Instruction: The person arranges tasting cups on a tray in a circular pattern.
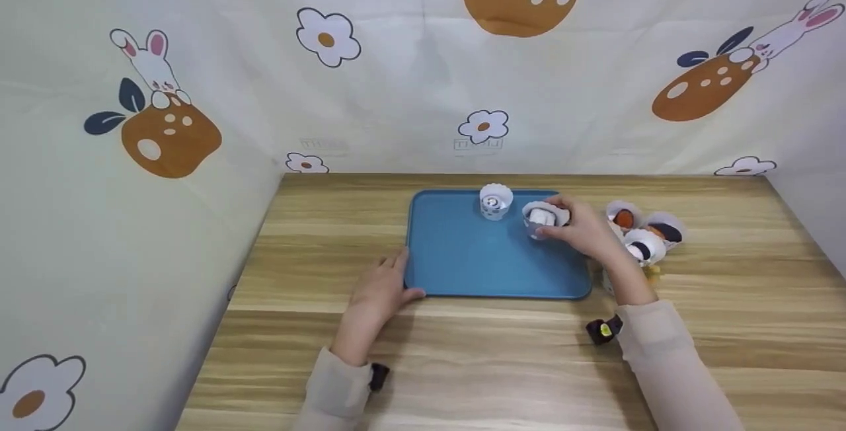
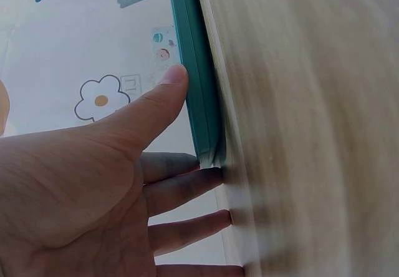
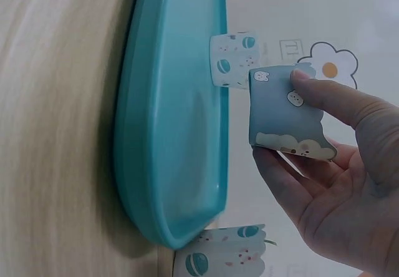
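My right hand (image 1: 581, 226) grips a small blue paper baking cup (image 3: 280, 111) with a scalloped rim, thumb on one side and fingers on the other. Inside it sits a white item (image 1: 542, 218). The cup is over the right part of the blue tray (image 1: 462, 246), lifted above its surface in the right wrist view. Another patterned paper cup (image 1: 494, 203) stands on the tray near its back edge. At the tray's near left corner, my left hand (image 1: 378, 291) rests with extended fingers along the side, and its thumb (image 2: 171, 80) touches the front rim.
Right of the tray, several more paper cups (image 1: 651, 246) with small items in them stand close together, partly behind the right forearm. The wood-grain table (image 1: 502, 365) meets patterned cloth walls (image 1: 396, 107) at the back and sides.
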A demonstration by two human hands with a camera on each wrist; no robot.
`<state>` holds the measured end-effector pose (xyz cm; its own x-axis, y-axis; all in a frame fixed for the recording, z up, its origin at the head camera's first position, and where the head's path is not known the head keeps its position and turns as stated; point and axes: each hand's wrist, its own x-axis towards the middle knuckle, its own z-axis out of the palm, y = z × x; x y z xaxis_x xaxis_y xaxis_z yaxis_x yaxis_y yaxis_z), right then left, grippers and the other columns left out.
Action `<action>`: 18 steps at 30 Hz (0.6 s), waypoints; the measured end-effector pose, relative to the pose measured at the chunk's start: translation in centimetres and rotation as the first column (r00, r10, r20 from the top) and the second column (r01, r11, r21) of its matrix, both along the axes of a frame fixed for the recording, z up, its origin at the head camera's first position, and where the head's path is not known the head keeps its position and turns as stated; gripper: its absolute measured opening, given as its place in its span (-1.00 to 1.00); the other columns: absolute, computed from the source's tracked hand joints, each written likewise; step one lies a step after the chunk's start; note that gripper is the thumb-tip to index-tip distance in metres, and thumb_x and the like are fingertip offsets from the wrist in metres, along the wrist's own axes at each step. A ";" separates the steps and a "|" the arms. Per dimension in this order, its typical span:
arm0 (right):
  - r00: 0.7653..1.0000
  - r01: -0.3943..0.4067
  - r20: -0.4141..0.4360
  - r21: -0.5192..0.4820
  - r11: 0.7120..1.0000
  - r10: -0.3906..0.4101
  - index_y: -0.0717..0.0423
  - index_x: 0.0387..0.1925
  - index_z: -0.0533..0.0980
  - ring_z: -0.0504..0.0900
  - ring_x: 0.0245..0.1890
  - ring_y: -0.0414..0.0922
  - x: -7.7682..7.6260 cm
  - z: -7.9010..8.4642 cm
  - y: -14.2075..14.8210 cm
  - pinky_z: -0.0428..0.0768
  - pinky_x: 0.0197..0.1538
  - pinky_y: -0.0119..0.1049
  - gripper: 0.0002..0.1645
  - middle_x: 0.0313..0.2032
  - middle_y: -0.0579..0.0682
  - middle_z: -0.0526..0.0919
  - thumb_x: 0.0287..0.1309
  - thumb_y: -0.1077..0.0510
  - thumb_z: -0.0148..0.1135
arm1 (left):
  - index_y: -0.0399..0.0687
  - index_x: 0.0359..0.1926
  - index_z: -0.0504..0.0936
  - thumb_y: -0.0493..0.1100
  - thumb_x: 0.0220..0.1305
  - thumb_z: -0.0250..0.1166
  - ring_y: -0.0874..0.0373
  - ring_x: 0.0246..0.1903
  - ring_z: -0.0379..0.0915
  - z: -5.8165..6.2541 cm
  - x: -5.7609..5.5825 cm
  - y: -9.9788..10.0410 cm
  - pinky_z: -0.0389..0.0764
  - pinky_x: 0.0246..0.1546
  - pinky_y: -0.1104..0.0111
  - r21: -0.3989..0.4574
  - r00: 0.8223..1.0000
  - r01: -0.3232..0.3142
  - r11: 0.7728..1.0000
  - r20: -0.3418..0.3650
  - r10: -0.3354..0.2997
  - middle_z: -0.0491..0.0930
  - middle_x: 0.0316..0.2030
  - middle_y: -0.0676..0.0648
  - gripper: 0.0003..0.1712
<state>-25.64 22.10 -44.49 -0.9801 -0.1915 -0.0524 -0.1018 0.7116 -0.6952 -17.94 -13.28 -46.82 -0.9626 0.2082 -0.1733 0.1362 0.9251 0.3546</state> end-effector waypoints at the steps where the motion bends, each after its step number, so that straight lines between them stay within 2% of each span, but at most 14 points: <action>1: 1.000 -0.002 -0.003 -0.008 1.000 0.002 0.23 0.27 0.42 0.52 0.07 0.13 -0.1 -0.1 -0.1 0.53 0.17 0.12 -0.27 0.17 0.29 0.56 0.16 -0.01 0.43 | -0.23 0.51 0.16 0.14 0.29 0.33 -0.26 0.42 0.22 0.0 0.0 0.0 0.32 0.45 -0.01 -0.006 1.000 0.002 1.000 0.001 -0.002 0.25 0.47 -0.25 -0.04; 6: 1.000 0.002 0.013 -0.041 0.999 -0.002 0.26 0.27 0.40 0.49 0.12 0.15 -0.7 -0.4 -0.6 0.49 0.23 0.12 -0.27 0.19 0.31 0.53 0.15 0.05 0.43 | -0.25 0.51 0.16 0.16 0.29 0.32 -0.24 0.40 0.27 0.2 0.1 0.1 0.37 0.41 0.02 -0.036 1.000 0.018 0.999 0.000 -0.018 0.30 0.44 -0.26 -0.04; 18: 0.999 0.037 0.031 -0.026 0.999 -0.036 0.24 0.27 0.40 0.48 0.15 0.18 -1.5 -1.0 -1.5 0.45 0.32 0.22 -0.31 0.23 0.30 0.51 0.18 0.05 0.40 | -0.25 0.51 0.15 0.16 0.30 0.31 -0.24 0.41 0.24 -0.1 -0.1 0.0 0.31 0.46 0.03 -0.046 1.000 0.015 0.999 0.004 -0.015 0.30 0.44 -0.27 -0.03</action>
